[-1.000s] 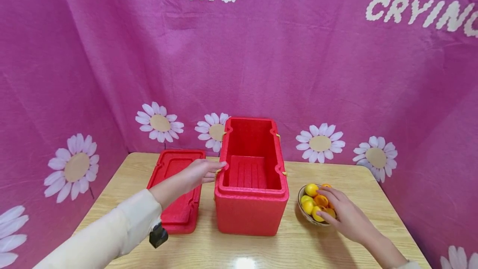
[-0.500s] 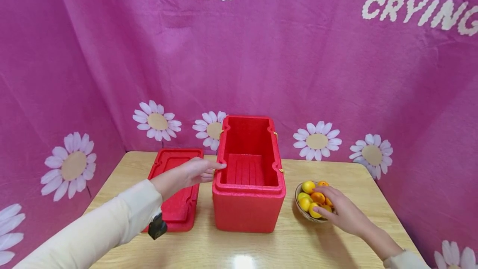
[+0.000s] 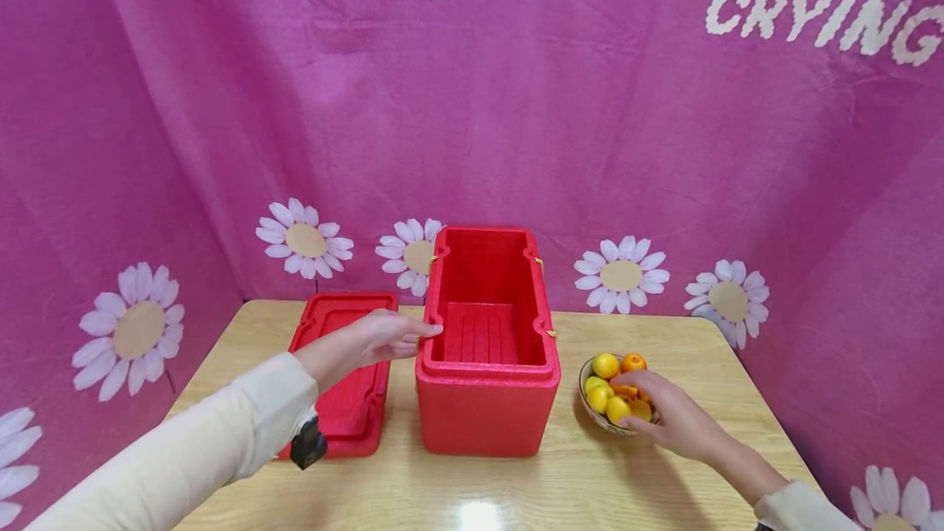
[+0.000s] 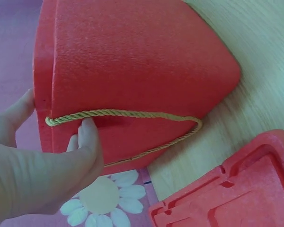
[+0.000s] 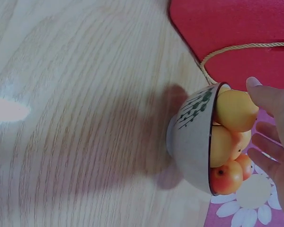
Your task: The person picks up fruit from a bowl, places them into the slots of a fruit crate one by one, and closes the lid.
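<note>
A tall red box (image 3: 487, 416) stands with its top uncovered at the middle of the table, its inside bare. My left hand (image 3: 387, 334) grips its left wall, thumb over the rim and fingers on the outside. Beside those fingers, in the left wrist view, a gold rope handle (image 4: 132, 114) loops along the wall. To the right of the box, a patterned bowl (image 5: 191, 142) holds several small yellow fruits (image 5: 236, 111) and orange fruits (image 5: 227, 177). Over the fruits hovers my right hand (image 3: 674, 416), fingers loosely bent and thumb apart, with nothing held; whether a fingertip touches a fruit is unclear.
The red lid (image 3: 347, 416) lies flat on the table left of the box, under my left forearm. Behind the wooden table (image 3: 398, 490) hangs a purple cloth (image 3: 501, 105) with white flowers and lettering.
My right hand has shifted slightly toward me over the bowl, so the orange fruit at the back shows more. My left hand keeps its hold on the box rim. The head view drifts slightly.
</note>
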A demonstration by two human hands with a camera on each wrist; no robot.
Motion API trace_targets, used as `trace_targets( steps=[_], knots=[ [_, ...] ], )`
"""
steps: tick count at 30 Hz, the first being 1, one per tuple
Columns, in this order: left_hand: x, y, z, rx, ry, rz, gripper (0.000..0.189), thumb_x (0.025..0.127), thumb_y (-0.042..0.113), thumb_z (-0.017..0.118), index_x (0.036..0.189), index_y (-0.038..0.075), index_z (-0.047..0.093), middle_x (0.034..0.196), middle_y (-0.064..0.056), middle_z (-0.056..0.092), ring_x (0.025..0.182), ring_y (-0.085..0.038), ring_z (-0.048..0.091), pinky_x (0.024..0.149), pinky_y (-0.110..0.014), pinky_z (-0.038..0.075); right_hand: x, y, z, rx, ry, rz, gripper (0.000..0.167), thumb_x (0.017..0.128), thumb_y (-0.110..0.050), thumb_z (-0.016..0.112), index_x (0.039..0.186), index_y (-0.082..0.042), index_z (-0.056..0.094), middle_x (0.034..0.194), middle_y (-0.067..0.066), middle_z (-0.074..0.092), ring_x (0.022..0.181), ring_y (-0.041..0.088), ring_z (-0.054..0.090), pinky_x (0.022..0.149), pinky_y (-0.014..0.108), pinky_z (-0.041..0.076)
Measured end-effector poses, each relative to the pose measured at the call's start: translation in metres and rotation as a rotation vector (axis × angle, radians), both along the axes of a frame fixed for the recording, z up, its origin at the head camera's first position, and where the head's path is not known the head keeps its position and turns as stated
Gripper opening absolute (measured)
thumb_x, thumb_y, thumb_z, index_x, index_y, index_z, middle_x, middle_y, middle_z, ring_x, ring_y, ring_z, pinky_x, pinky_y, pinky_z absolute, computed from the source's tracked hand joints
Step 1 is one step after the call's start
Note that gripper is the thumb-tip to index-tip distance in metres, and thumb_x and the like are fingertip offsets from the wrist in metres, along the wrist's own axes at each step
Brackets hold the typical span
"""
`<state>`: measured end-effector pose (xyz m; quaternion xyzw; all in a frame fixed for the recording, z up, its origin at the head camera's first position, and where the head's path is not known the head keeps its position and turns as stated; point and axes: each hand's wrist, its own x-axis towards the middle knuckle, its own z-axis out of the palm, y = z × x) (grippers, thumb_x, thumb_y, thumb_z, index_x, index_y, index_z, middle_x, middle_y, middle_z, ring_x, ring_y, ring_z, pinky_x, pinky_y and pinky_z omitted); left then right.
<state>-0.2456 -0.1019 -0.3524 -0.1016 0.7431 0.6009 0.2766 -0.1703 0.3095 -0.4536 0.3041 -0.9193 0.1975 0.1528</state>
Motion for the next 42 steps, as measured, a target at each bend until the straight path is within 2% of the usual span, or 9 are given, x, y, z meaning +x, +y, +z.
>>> trace_targets(
  steps=[4,7,15,22,33,36,42],
  knots=[
    [0.0,-0.002,0.005,-0.013,0.006,-0.031,0.06,0.089,0.025,0.067,0.137,-0.004,0.043,0.137,-0.022,0.054,0.127,-0.034,0.054,0.106,-0.039,0.048,-0.003,0.0,-0.002,0.005,0.01,0.02,0.048,0.069,-0.012,0.084,0.111,-0.004,0.062,0.107,0.003,0.067,0.095,0.02,0.062,0.082,0.03,0.056],
    [0.0,-0.003,0.006,0.003,0.005,-0.032,0.06,0.09,0.024,0.067,0.138,-0.004,0.043,0.138,-0.022,0.052,0.128,-0.035,0.052,0.108,-0.039,0.046,-0.005,0.0,-0.003,0.005,0.004,0.025,0.048,0.068,-0.011,0.085,0.11,-0.005,0.062,0.106,0.002,0.067,0.094,0.019,0.061,0.082,0.03,0.056],
    [0.0,-0.006,0.001,0.015,0.003,-0.022,0.064,0.09,0.023,0.067,0.139,-0.005,0.039,0.139,-0.023,0.051,0.129,-0.036,0.051,0.107,-0.039,0.047,-0.005,0.001,-0.008,-0.066,0.002,0.066,0.052,0.061,-0.003,0.087,0.108,-0.005,0.062,0.103,0.001,0.067,0.092,0.016,0.06,0.087,0.008,0.045],
    [0.001,-0.006,0.003,0.008,0.006,-0.035,0.06,0.091,0.024,0.066,0.138,-0.005,0.042,0.139,-0.022,0.051,0.129,-0.035,0.051,0.107,-0.039,0.047,-0.007,0.001,-0.013,-0.107,-0.031,0.094,0.057,0.056,0.001,0.088,0.106,-0.009,0.062,0.103,0.0,0.066,0.097,0.013,0.058,0.094,0.001,0.034],
    [0.002,-0.005,0.002,0.016,0.01,-0.031,0.055,0.091,0.022,0.065,0.135,-0.005,0.047,0.136,-0.021,0.054,0.126,-0.034,0.055,0.106,-0.038,0.048,-0.01,0.003,-0.019,-0.117,-0.03,0.101,0.056,0.055,0.004,0.087,0.102,-0.012,0.062,0.101,-0.002,0.064,0.094,0.013,0.056,0.093,0.003,0.036],
    [0.001,-0.005,0.001,0.019,0.014,-0.027,0.053,0.091,0.023,0.066,0.133,-0.005,0.049,0.134,-0.021,0.057,0.123,-0.032,0.057,0.105,-0.038,0.049,-0.011,0.004,-0.02,-0.121,-0.029,0.104,0.056,0.054,0.005,0.086,0.101,-0.011,0.062,0.099,-0.002,0.064,0.092,0.011,0.056,0.089,0.005,0.04],
    [0.002,-0.006,-0.003,0.026,0.044,-0.041,0.05,0.091,0.024,0.066,0.13,-0.004,0.052,0.13,-0.018,0.06,0.119,-0.03,0.059,0.105,-0.039,0.049,-0.013,0.005,-0.019,-0.161,-0.072,0.103,0.052,0.057,0.009,0.083,0.102,-0.007,0.061,0.097,0.001,0.064,0.085,0.006,0.054,0.075,0.017,0.05]
  ],
)
